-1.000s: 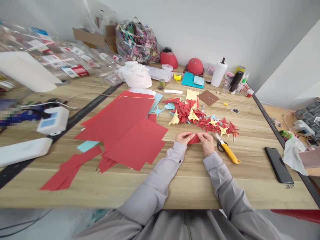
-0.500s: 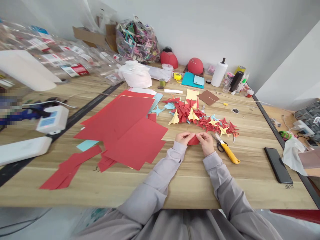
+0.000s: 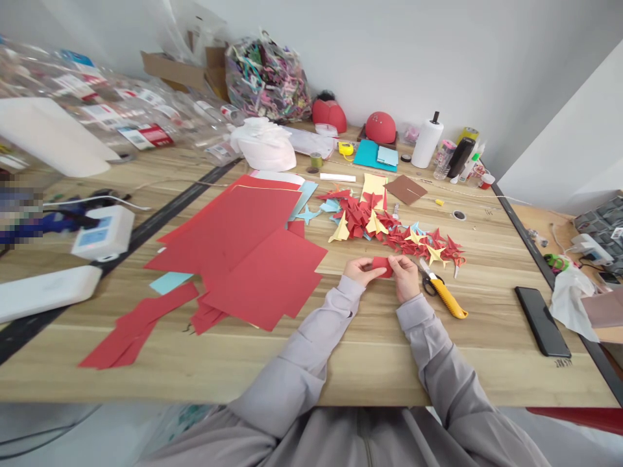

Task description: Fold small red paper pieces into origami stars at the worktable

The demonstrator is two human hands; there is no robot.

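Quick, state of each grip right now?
Left grip: closed, holding a small piece of red paper.
Right grip: closed, holding the same paper.

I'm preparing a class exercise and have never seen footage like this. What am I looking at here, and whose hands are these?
There is no machine here. These are a person's own two bare hands, filmed by one camera worn on the head, looking forward and down, so the arms enter from the bottom of the picture. The left hand and right hand both pinch a small piece of red paper. On the wooden table lie large red paper sheets, a heap of folded red and yellow paper shapes, and, beside the right hand, black-handled scissors and a yellow-handled cutter.
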